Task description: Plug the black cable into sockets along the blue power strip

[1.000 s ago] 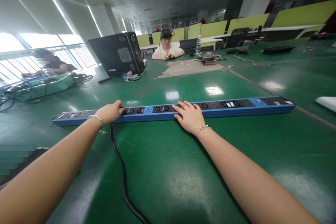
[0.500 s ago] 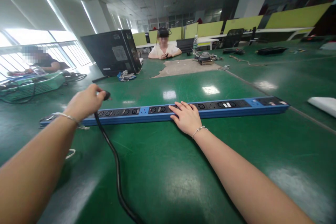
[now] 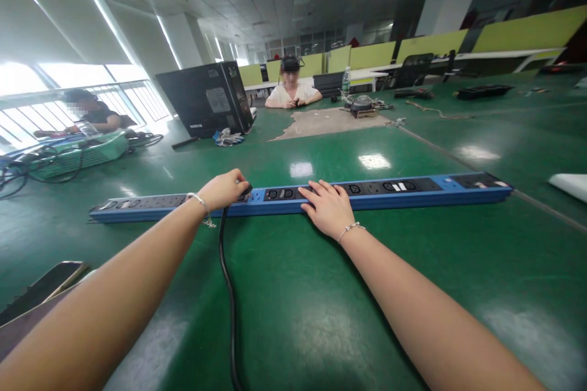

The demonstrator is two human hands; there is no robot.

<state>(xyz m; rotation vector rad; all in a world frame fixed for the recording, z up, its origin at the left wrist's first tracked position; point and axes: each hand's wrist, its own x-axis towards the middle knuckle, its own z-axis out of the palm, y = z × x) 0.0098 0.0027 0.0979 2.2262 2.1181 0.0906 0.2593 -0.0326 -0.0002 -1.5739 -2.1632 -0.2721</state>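
Note:
A long blue and black power strip (image 3: 413, 200) with rows of sockets lies across the green table. Closed round a black plug (image 3: 246, 189), my left hand (image 3: 221, 190) is over the strip, close to its blue socket left of centre. Whether the plug touches the socket face I cannot tell, as my fingers cover most of it. From the plug a thick black cord (image 3: 230, 284) hangs down over the table toward me. My right hand (image 3: 328, 209) rests open on the strip near its middle, fingers spread over the sockets.
A phone (image 3: 46, 287) lies at lower left. Behind the strip stand a black computer case (image 3: 202, 101), gloves (image 3: 228, 138) and a green basket (image 3: 87, 156) with cables. Two people sit farther back, one opposite near a bottle (image 3: 345, 81). A white object (image 3: 571, 186) lies at right.
My left hand has carried the plug rightward and down, from above the strip's left part to beside the blue socket. The cord swung along with it. My right hand stays on the strip.

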